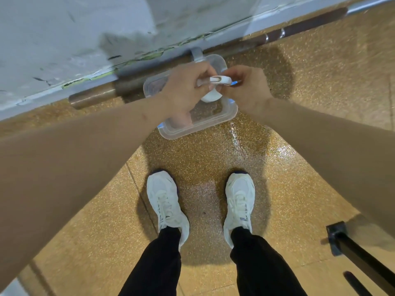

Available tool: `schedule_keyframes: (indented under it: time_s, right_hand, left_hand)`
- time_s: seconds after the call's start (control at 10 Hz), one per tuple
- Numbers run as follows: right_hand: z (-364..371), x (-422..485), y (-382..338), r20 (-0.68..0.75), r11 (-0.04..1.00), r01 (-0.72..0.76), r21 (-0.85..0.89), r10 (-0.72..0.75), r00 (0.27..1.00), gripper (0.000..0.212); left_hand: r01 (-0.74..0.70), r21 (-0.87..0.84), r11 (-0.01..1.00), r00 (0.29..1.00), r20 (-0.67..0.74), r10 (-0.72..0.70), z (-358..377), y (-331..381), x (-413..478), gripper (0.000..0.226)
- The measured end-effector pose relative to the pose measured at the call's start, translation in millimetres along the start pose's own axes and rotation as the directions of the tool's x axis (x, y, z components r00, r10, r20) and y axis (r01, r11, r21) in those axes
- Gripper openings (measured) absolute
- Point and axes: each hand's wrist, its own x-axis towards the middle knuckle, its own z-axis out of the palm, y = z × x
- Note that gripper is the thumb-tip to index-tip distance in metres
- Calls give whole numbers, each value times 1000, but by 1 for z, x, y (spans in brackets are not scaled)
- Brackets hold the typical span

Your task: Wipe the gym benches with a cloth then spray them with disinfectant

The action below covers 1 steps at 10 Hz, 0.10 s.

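Observation:
I stand looking down at both hands, held together at chest height. My left hand grips a clear plastic container, and its fingers show through the plastic. Its thumb and forefinger also pinch the neck of a small white bottle. My right hand is closed on the bottle's white top, with a bit of blue showing beside it. I cannot tell what kind of top it is. No bench and no cloth are in view.
My white sneakers stand on a speckled orange floor with a shiny wet patch. A brown and silver pipe runs along the foot of a scuffed grey wall. A black metal leg with a foot plate is at the lower right.

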Motion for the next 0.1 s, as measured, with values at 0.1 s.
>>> schedule_keyframes:
  time_s: [0.1]
  right_hand:
    - [-6, -11, -5, 32, 999, -28, -33, 30, 999, 37]
  left_hand:
    - [117, 77, 990, 990, 75, -123, -3, 8, -3, 30]
